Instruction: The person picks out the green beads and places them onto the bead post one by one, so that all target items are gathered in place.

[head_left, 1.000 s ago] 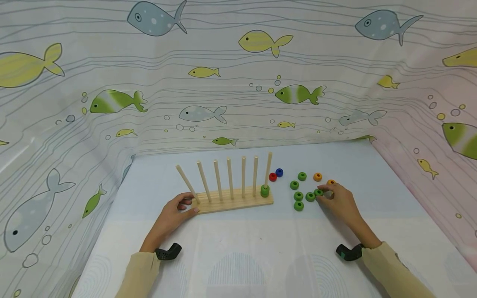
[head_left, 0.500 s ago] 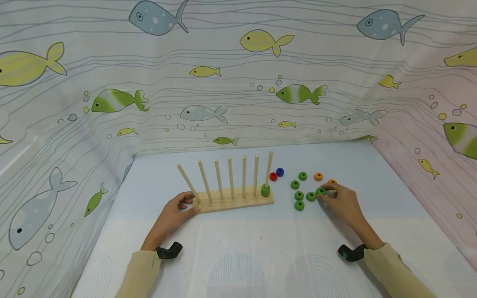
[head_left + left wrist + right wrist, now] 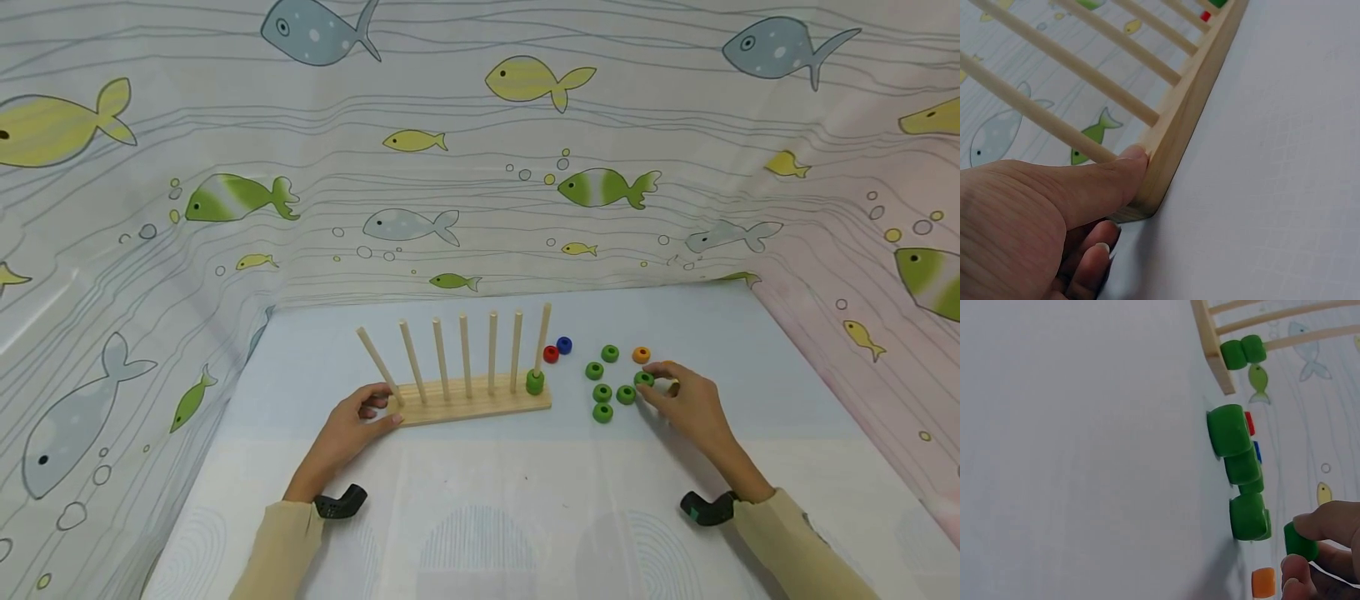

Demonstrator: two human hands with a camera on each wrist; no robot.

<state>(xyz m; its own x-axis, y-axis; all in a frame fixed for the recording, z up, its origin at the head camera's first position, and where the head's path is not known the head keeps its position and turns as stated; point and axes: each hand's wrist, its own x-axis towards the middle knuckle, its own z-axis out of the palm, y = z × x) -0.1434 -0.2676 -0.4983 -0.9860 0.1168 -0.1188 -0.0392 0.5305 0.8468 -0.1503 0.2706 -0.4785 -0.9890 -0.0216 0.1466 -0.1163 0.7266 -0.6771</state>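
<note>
A wooden peg stand (image 3: 472, 408) with a row of upright pegs sits on the table; its leftmost peg leans left. My left hand (image 3: 347, 433) grips the stand's left end, the thumb on the base by the end peg in the left wrist view. Green beads (image 3: 535, 382), two stacked, are on the rightmost peg. Between thumb and fingers, my right hand (image 3: 692, 410) pinches a green bead (image 3: 1300, 542), which appears raised off the tabletop in the right wrist view. Several loose green beads (image 3: 602, 392) lie just left of that hand.
A red bead (image 3: 551, 354) and a blue bead (image 3: 564, 344) lie behind the stand's right end. One orange bead (image 3: 641, 355) lies beyond my right hand; another orange bead (image 3: 670, 365) is partly hidden by it. A fish-patterned curtain (image 3: 420, 183) surrounds the table's back and sides.
The green bead in my right hand has come up slightly from its place beside the other green beads. My left hand keeps its hold on the stand.
</note>
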